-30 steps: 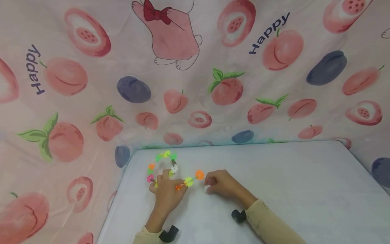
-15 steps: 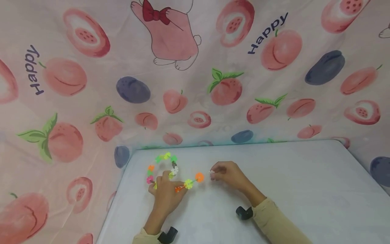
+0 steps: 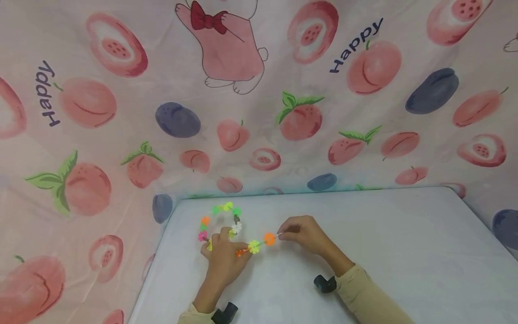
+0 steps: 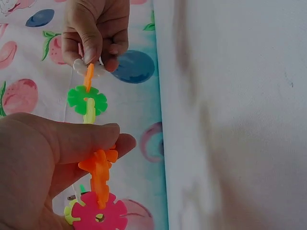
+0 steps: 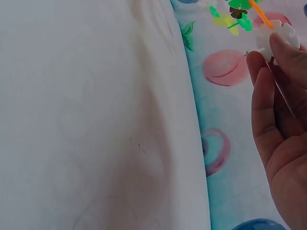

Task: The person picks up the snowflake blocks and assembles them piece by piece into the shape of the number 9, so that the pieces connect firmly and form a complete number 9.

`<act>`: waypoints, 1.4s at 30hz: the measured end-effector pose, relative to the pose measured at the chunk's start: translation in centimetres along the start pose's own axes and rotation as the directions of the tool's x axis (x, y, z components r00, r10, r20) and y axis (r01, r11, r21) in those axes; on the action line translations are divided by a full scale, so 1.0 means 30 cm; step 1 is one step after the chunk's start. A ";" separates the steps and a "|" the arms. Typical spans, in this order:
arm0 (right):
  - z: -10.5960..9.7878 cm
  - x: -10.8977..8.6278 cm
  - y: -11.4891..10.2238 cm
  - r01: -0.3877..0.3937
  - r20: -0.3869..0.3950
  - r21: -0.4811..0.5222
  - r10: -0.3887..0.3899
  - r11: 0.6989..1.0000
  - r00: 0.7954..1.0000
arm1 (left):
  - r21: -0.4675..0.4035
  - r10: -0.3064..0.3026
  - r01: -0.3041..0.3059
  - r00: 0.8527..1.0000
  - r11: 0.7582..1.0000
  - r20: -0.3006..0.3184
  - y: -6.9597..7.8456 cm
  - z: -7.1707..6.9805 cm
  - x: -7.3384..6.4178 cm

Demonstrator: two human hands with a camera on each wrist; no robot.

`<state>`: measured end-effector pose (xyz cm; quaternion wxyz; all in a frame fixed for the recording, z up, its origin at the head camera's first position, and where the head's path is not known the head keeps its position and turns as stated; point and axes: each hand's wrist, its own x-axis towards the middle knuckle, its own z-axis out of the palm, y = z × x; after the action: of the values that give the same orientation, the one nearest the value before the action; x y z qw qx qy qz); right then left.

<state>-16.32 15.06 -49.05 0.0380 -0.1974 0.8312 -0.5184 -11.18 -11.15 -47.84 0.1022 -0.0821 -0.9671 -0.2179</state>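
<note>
A chain of colourful plastic snowflake discs curls in a loop above my left hand (image 3: 224, 258) in the head view. That hand grips the chain between thumb and fingers, near an orange disc (image 4: 100, 177) and a pink disc (image 4: 100, 213). From the grip, the chain's free end runs right through a yellow-green disc (image 3: 254, 246) to an orange end disc (image 3: 269, 239). My right hand (image 3: 305, 234) pinches a white snowflake disc (image 5: 285, 31) between thumb and fingers. The white disc stands edge-on in the head view, its rim right at the orange end disc.
A white-covered table (image 3: 384, 252) lies under both hands. Fruit-printed cloth (image 3: 259, 112) hangs behind it and along the left side. A black wrist-worn piece (image 3: 325, 284) sits by the right sleeve, with a similar one (image 3: 225, 312) by the left.
My right hand first rises and shifts right with the white disc, then brings it edge-on to the orange end disc. The left hand keeps its grip, and the chain shifts slightly right.
</note>
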 end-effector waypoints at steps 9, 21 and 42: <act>0.000 0.003 0.009 0.038 -0.009 -0.001 -0.038 0.999 0.999 | 0.021 0.052 -0.051 0.998 0.998 -0.040 0.006 0.009 0.002; 0.001 -0.004 -0.011 0.120 -0.007 -0.031 -0.120 0.992 0.993 | -0.011 0.027 -0.027 0.998 1.000 -0.049 0.033 0.012 0.009; -0.087 -0.043 0.063 0.157 0.077 0.389 -0.201 0.908 0.976 | -0.250 0.137 -0.116 0.988 0.961 0.067 0.045 -0.010 0.028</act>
<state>-16.38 18.49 -49.69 0.0757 -0.2912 0.6895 -0.6588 -11.65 -9.97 -46.83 0.0644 -0.1646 -0.9289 -0.3253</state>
